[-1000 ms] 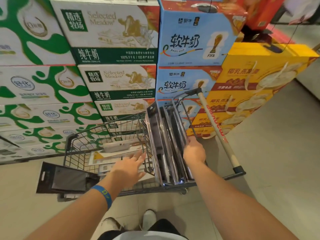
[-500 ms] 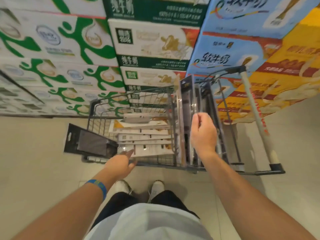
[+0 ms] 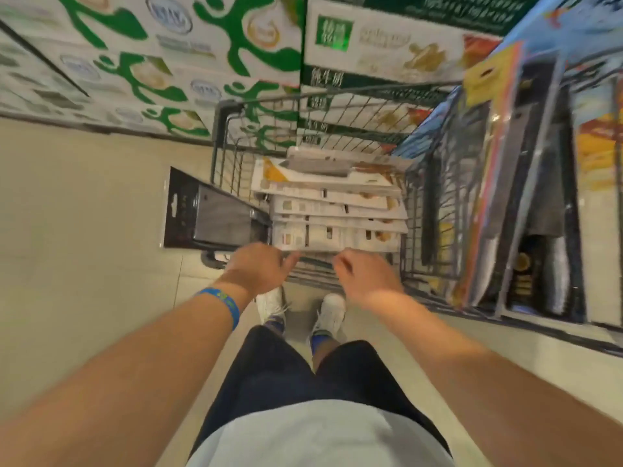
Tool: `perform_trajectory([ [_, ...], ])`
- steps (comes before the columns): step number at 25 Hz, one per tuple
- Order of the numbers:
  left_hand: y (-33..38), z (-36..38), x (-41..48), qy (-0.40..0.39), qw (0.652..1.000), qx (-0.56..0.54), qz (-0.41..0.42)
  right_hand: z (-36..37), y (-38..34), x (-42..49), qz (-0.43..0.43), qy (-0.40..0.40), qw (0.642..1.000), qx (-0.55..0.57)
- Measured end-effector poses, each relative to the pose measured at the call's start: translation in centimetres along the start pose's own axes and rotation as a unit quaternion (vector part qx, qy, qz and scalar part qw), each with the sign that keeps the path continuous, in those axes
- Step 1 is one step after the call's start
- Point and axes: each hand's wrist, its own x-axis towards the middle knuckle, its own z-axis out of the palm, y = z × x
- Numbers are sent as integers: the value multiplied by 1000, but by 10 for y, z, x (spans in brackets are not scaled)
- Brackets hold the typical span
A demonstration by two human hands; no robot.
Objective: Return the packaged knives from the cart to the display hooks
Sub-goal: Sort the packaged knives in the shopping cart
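Above the near edge of the cart (image 3: 220, 136), the left hand (image 3: 259, 268) and right hand (image 3: 369, 279) are hovering, fingers loose, seemingly empty; next comes gripping a knife pack (image 3: 337, 235).

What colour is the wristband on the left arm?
The wristband is blue with a small greenish mark, best seen in the head view.

Wears a blue wristband (image 3: 220, 303) with a small yellow-green mark on the left wrist, a pale grey top (image 3: 320, 436), dark navy bottoms (image 3: 296, 375), blue socks (image 3: 317, 342) and white lace-up shoes (image 3: 332, 310); forearms bare
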Motion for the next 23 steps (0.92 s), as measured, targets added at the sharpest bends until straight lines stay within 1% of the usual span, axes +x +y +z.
perform_trajectory([
  [2, -11, 5, 4, -20, 1000, 5, 22, 11, 8, 31, 19, -37, 999, 0],
  [4, -12, 7, 7, -19, 999, 14, 31, 24, 16, 62, 42, -72, 995, -49],
  [5, -12, 8, 9, -16, 999, 22, 29, 33, 20, 78, 46, -111, 989, -88],
  [7, -12, 9, 10, -13, 999, 20, 26, 52, 23, 111, 27, -195, 969, -151],
  [9, -14, 11, 10, -4, 1000, 8, 27, 74, 27, 137, 19, -237, 957, -166],
  [14, -18, 20, 13, 8, 999, -37, 27, 120, 38, 192, 1, -246, 943, -222],
  [16, -19, 21, 14, 13, 998, -53, 30, 128, 42, 206, 15, -213, 948, -237],
  [18, -19, 24, 14, 5, 998, -57, 30, 132, 46, 212, 44, -152, 955, -250],
  [19, -20, 25, 15, 2, 998, -59, 29, 133, 47, 214, 59, -139, 952, -268],
  [21, -20, 26, 16, -2, 998, -64, 28, 135, 49, 219, 84, -138, 938, -307],
  [23, -21, 28, 15, 0, 998, -62, 30, 141, 52, 221, 95, -119, 930, -333],
])
